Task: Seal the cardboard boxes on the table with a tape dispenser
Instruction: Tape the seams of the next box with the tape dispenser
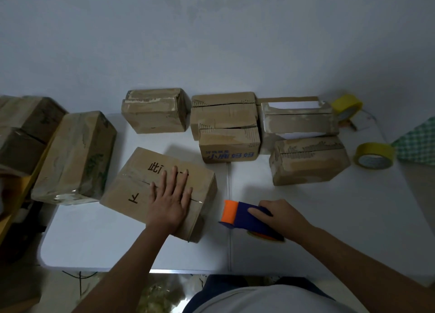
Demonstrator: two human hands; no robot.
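Far left of both hands, a taped box point(75, 157) sits at the table point(131, 242) edge, shiny tape on it, likely finished and shoved aside. Left hand point(170, 200) lies flat, fingers straight and spread, on top of the near box point(141, 190), pressing over its centre seam; probably smoothing tape or pinning the flaps so the box won't slide. Just right of that hand, the right hand point(282, 215) grips the tape dispenser point(244, 218), fingers curled round its blue body, orange roller pointing at the box, held low over the table, apart from the box. Beyond the hands, unsealed boxes point(226, 124) wait in a row, seams gapping. Far right of the right hand, two yellow tape rolls point(374, 158), spares probably.
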